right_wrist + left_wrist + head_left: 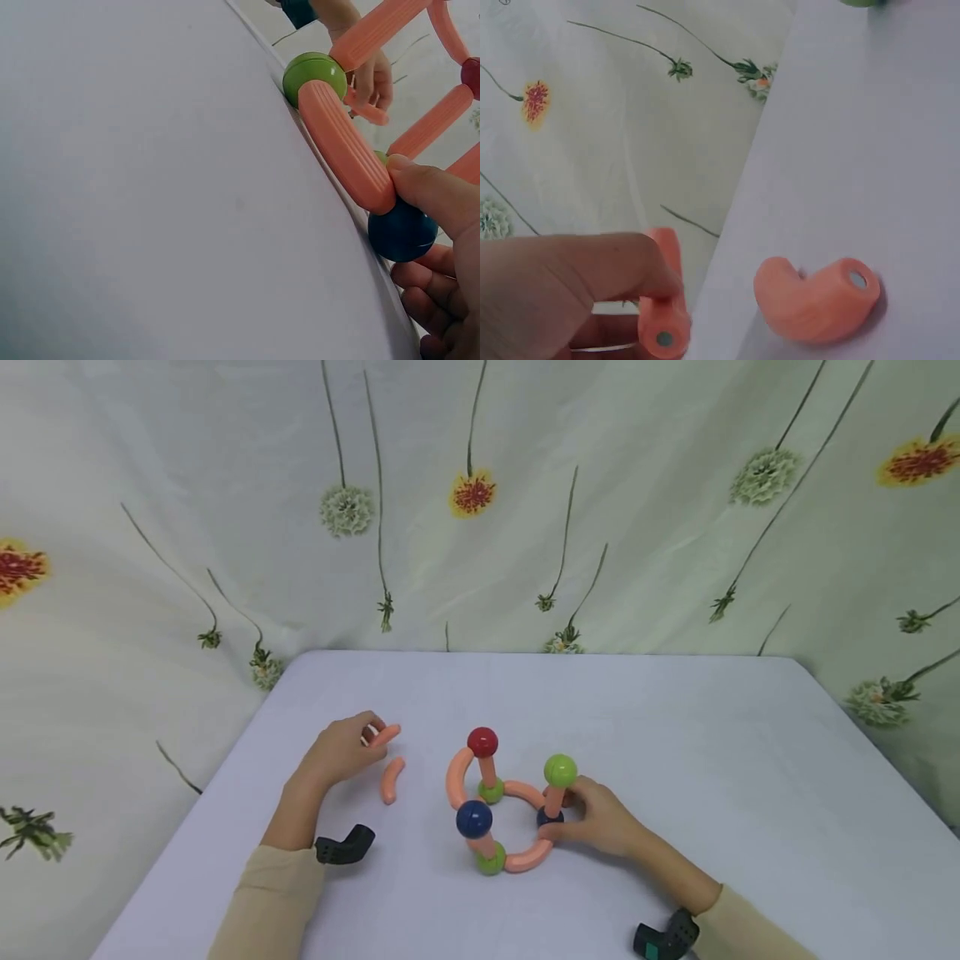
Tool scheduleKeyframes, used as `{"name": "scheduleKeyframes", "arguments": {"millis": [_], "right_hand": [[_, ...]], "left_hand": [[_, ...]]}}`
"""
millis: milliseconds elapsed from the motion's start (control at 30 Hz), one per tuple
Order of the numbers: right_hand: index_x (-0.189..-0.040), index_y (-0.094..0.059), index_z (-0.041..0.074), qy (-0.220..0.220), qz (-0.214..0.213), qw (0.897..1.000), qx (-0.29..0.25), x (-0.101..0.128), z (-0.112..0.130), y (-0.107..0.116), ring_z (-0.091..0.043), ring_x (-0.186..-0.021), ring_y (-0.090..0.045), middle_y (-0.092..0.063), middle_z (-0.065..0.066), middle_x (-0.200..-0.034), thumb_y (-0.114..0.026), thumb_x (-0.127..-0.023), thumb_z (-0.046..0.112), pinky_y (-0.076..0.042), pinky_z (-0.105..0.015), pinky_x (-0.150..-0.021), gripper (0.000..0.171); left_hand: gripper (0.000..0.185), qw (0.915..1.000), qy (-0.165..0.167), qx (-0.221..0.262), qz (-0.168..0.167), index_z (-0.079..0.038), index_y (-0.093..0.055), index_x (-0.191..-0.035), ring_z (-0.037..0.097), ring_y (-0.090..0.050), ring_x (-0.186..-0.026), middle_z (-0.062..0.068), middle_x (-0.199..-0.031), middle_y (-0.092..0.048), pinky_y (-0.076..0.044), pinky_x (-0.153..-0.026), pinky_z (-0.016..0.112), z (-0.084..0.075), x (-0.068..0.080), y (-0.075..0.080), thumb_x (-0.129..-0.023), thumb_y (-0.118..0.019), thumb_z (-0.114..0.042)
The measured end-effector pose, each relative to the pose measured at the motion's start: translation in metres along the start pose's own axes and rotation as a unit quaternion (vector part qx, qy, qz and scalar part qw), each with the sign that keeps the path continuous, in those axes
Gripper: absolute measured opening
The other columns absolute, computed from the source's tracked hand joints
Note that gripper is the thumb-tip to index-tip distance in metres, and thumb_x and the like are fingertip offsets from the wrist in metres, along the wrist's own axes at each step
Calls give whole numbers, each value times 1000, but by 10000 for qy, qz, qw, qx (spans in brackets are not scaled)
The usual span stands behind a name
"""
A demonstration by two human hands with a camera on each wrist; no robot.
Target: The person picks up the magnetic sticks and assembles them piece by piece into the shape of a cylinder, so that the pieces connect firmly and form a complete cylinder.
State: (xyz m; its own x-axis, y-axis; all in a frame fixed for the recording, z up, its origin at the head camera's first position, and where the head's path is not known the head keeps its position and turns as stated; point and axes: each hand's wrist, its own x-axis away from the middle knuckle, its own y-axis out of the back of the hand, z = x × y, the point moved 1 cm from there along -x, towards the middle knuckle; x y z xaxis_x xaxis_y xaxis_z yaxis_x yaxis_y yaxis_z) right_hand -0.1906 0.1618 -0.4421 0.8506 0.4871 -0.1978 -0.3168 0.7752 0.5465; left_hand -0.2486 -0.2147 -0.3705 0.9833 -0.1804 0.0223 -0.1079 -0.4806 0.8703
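Observation:
My left hand [343, 748] pinches a coral magnetic rod [386, 735] between thumb and fingers. In the left wrist view a grey magnet shows in that rod's near end. Just below it, a curved coral rod [392, 780] lies on the table. At the middle stands a magnetic ball-and-rod frame: a ring of curved rods and balls carrying upright rods, topped by a red ball [482, 742], a lime-green ball [560, 771] and a blue ball [474, 819]. My right hand [600, 818] grips the ring's right side at the lower dark-blue ball [403, 231], thumb on the curved rod [346, 146].
The white table [712, 752] stretches beyond and to the right of the frame. A flower-printed cloth [637, 568] hangs behind it. Black devices sit at the left wrist [345, 845] and the right wrist [667, 935].

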Motion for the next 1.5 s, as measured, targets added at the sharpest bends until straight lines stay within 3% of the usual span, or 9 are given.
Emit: {"name": "scheduleKeyframes", "arguments": {"millis": [133,400,633,933,1200,1400,1500], "right_hand": [[-98,-62,15,19,-171,9998,84,1,-1,0,-13,-93,-58,-63,8,-94,-82,-80,30,-47,-31,-86,31],[-100,-62,14,-101,-270,9995,139,-1,-4,-1,-14,-89,-55,-60,8,-90,-82,-79,31,-45,-29,-82,33],[-100,-63,13,-66,-303,9994,121,0,-7,-1,-14,-88,-55,-60,8,-90,-82,-79,30,-45,-29,-81,33],[-100,-63,13,-30,-267,9996,66,-1,-7,-2,-15,-88,-55,-60,8,-89,-82,-79,30,-45,-29,-82,33],[-100,-62,20,180,-203,9995,-144,-2,-8,-3,-13,-91,-58,-65,7,-102,-82,-79,30,-47,-30,-85,31],[-100,-63,19,265,-277,9992,-73,-2,-8,-4,-11,-90,-59,-66,6,-102,-83,-78,27,-48,-30,-84,31],[-99,-63,19,292,-311,9991,-45,-2,-8,-3,-11,-90,-58,-66,6,-102,-83,-79,26,-48,-29,-83,29]], "left_hand": [[30,9943,-779,694,-225,-8,-64,-118,23,-57,-88,5,-95,-65,-47,-72,36,-15,-4,0,-92,-66,-24],[35,9812,-1438,1258,272,-13,-66,-122,22,-57,-97,4,-108,-64,-50,-76,36,-62,-17,13,-93,-67,-31],[32,9655,-2029,1138,1170,-13,-65,-123,21,-62,-91,2,-101,-67,-51,-75,37,-110,-39,21,-93,-67,-23],[26,9510,-2421,437,1874,-16,-68,-118,19,-60,-96,2,-108,-64,-50,-75,33,-162,-52,16,-92,-66,-16],[22,9400,-2659,154,2132,-17,-69,-114,16,-61,-91,1,-103,-63,-50,-71,31,-175,-51,15,-92,-67,-16],[22,9402,-2662,-32,2124,-19,-69,-113,16,-61,-92,0,-104,-63,-50,-72,32,-176,-49,26,-91,-67,-16],[22,9362,-2763,-77,2173,-17,-69,-113,17,-61,-92,1,-102,-64,-51,-72,32,-181,-47,31,-91,-67,-14]]}}
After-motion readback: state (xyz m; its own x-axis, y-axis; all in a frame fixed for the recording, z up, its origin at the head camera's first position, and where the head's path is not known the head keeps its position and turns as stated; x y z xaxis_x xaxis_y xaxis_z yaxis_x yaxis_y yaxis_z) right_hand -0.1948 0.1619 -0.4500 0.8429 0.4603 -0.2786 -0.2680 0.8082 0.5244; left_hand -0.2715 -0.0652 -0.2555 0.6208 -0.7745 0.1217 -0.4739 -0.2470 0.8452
